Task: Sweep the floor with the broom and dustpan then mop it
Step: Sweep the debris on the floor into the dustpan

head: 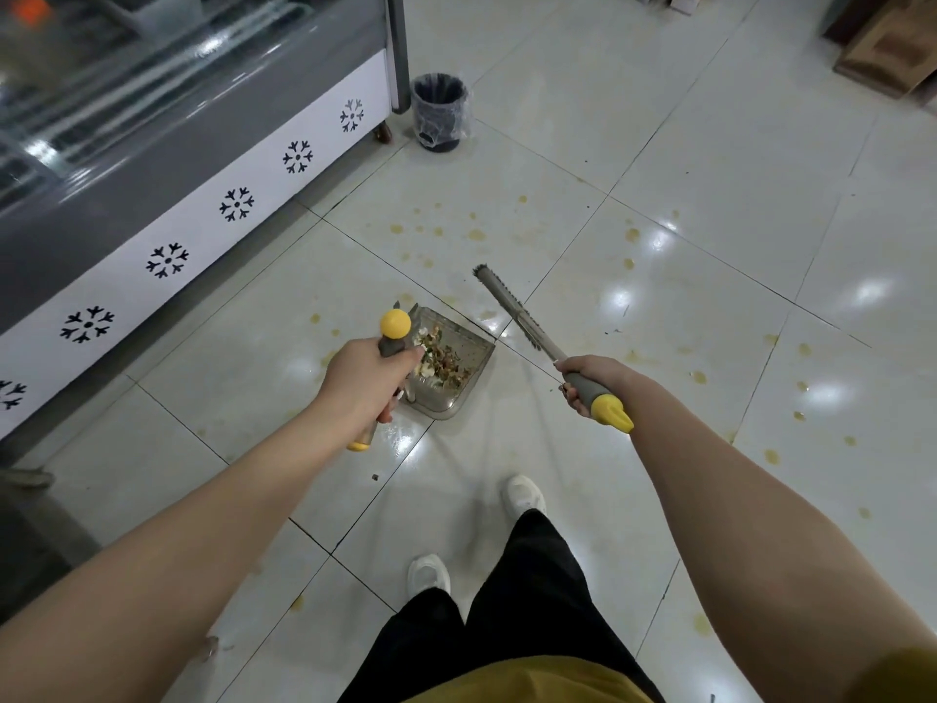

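Note:
My left hand [367, 380] grips the grey, yellow-capped handle of the dustpan [456, 395]. The clear pan hangs below the hand and holds a heap of food scraps [441, 360]. My right hand [590, 380] grips the grey handle of the broom [512, 309], whose yellow end cap sticks out behind my wrist. The broom's narrow grey head points up and to the left, lifted off the white tiled floor [710, 195]. Yellowish stains [476, 234] are spattered over the tiles ahead and to the right.
A small dark bin [439, 111] lined with a clear bag stands ahead, by the corner of a grey freezer cabinet [177, 159] that runs along the left. Wooden crates [892, 48] sit at the far right. My shoes [522, 494] and dark trousers are below.

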